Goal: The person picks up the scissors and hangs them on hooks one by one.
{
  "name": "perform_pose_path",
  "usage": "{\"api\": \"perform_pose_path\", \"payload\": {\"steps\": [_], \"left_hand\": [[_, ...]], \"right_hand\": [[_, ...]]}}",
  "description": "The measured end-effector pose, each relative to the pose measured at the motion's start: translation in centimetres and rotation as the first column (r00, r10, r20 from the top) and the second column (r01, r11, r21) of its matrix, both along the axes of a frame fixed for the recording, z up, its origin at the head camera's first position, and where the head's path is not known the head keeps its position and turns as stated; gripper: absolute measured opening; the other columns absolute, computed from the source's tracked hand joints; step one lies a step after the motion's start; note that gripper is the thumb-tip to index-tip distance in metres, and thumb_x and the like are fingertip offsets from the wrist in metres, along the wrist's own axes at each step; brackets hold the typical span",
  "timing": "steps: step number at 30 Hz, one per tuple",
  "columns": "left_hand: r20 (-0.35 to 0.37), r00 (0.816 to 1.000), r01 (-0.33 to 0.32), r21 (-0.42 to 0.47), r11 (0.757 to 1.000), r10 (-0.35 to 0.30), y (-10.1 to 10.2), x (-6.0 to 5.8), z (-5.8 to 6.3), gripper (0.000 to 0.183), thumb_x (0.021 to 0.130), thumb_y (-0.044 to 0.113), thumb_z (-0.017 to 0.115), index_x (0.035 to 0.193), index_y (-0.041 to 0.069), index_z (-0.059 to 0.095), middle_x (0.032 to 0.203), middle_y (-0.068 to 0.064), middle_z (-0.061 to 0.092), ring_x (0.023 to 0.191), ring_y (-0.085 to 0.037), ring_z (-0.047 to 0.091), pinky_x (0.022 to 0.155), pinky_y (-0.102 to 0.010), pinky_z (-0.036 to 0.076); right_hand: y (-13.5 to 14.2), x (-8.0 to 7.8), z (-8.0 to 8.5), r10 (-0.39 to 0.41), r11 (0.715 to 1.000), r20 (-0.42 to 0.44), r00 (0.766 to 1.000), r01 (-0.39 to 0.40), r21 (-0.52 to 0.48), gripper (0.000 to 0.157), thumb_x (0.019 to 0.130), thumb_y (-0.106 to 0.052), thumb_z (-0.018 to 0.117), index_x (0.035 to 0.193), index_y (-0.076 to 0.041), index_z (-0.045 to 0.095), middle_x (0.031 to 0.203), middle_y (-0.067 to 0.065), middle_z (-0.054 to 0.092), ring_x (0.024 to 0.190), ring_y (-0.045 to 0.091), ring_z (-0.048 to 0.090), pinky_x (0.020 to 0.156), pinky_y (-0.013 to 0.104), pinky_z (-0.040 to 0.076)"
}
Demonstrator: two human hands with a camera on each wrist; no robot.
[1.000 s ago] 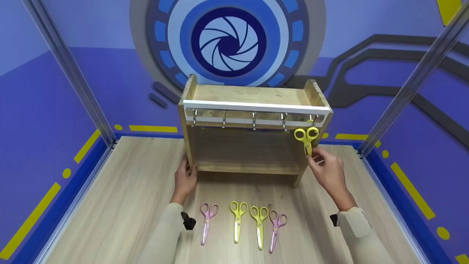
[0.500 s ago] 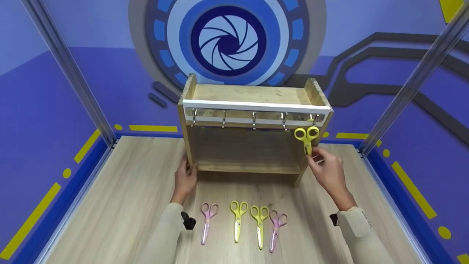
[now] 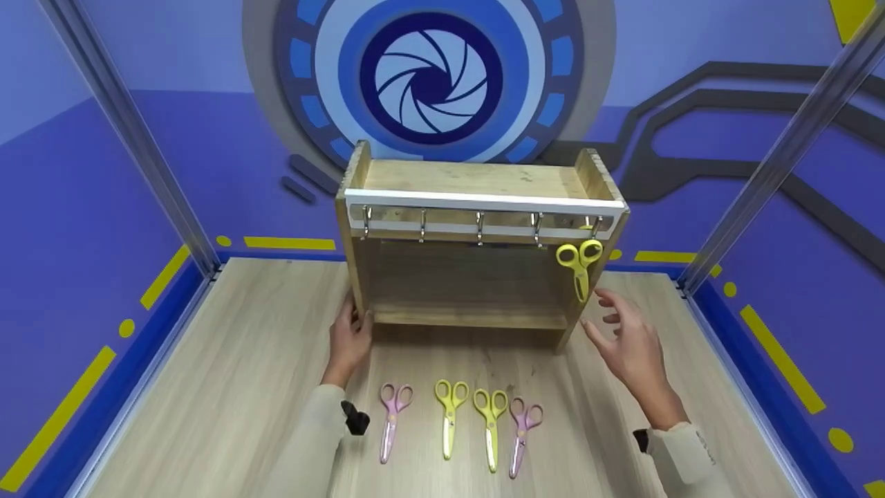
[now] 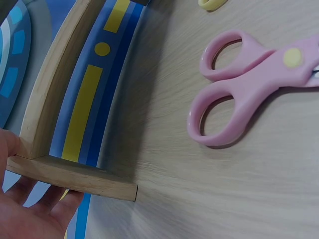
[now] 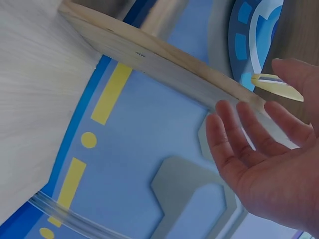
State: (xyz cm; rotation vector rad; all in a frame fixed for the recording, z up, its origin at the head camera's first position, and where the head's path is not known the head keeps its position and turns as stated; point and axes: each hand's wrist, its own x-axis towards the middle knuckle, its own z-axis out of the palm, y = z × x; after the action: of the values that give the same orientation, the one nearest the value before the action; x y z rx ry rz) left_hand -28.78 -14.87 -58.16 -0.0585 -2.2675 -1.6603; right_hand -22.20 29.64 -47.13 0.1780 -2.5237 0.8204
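Observation:
A pair of yellow scissors hangs by a handle loop from the rightmost hook of a metal hook rail on a small wooden shelf. Just right of these scissors is my right hand, fingers spread and apart from them; the right wrist view shows the tip of their yellow blade beyond my thumb. My left hand grips the lower part of the shelf's left side panel, thumb on one face and fingers on the other.
On the tabletop before the shelf lie two pink scissors, one at the left and one at the right, with two yellow scissors between them. Printed walls and metal posts enclose the table.
My right hand has let go of the yellow scissors' blades and drawn back down and right, its fingers spreading. The scissors stay hanging. My left hand has not moved.

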Motion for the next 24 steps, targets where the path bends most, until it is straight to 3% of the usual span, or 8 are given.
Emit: {"api": "perform_pose_path", "payload": {"steps": [9,16,24], "left_hand": [[-0.01,1.0,0.003,-0.001,1.0,-0.003,0.1,-0.1,0.0,0.061,0.104,0.001,0.053,0.16,0.001,0.03,0.149,-0.03,0.047,0.134,-0.044,0.052,0.107,-0.053,0.048],[0.012,1.0,-0.008,-0.018,1.0,0.008,0.1,-0.1,0.0,0.061,0.105,0.004,0.053,0.161,0.003,0.029,0.151,-0.029,0.046,0.136,-0.044,0.05,0.107,-0.052,0.048],[0.055,0.998,-0.012,-0.019,1.0,0.013,0.2,0.0,0.1,0.06,0.106,0.009,0.053,0.161,0.007,0.029,0.154,-0.024,0.045,0.137,-0.039,0.051,0.108,-0.048,0.049]], "right_hand": [[-0.5,2.8,-2.8,0.004,0.999,0.134,0.991,-0.01,0.043,0.058,0.089,-0.016,0.082,0.141,-0.007,0.057,0.125,0.02,0.064,0.101,0.037,0.068,0.08,0.057,0.058],[-2.4,4.1,-5.2,0.037,0.995,0.331,0.943,-0.065,0.074,0.062,0.089,-0.018,0.082,0.145,-0.013,0.055,0.129,0.016,0.062,0.105,0.033,0.067,0.08,0.052,0.059],[-4.5,5.8,-8.2,0.079,0.987,0.382,0.921,-0.127,0.103,0.068,0.085,-0.022,0.086,0.145,-0.022,0.055,0.122,0.008,0.064,0.099,0.024,0.065,0.075,0.046,0.057]]}}
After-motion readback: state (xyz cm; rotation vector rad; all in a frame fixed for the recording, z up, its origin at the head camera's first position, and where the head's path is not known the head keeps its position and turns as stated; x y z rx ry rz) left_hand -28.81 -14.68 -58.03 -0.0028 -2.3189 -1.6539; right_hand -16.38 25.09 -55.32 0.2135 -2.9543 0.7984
